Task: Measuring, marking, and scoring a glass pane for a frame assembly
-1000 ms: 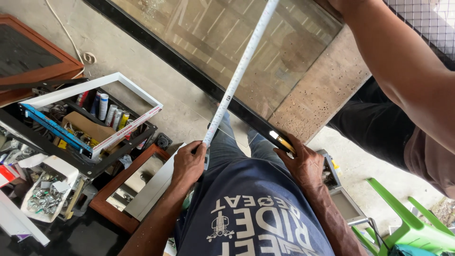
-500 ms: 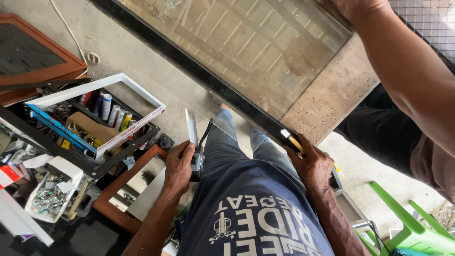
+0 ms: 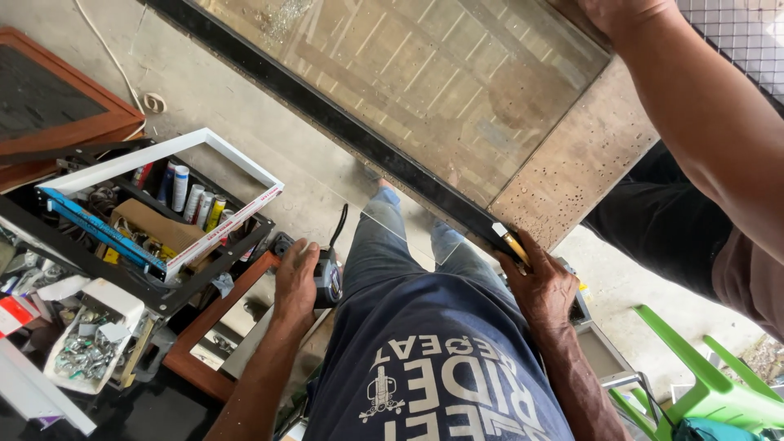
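Inspection finds the left hand point(image 3: 296, 278) closed around a small dark tape-measure case point(image 3: 328, 278), held against the left thigh at about 7 o'clock from frame centre; no blade shows outside the case, and a dark strap loop rises from it toward 12 o'clock. The right hand point(image 3: 545, 286) is at about 4 o'clock, its fingers curled over the near corner of the large black-framed glass panel point(image 3: 425, 82) and pinching a yellow pencil point(image 3: 514, 245) against that corner. The panel runs diagonally from 11 o'clock to 4 o'clock, and its frame edge lies just beyond the person's knees. A second person's arm point(image 3: 702, 122) crosses from 1 o'clock toward 3 o'clock; that hand is at the top edge and its grip cannot be told. At 9 o'clock stand a white rectangular frame point(image 3: 204, 163) over a black rack of sealant tubes point(image 3: 192, 196), and at 8 o'clock a white tray of metal fittings point(image 3: 82, 347). Judgement: with the tape housed and the pencil at the frame, measuring appears finished for this reading; no pencil mark is discernible on the frame, so marking looks outstanding.
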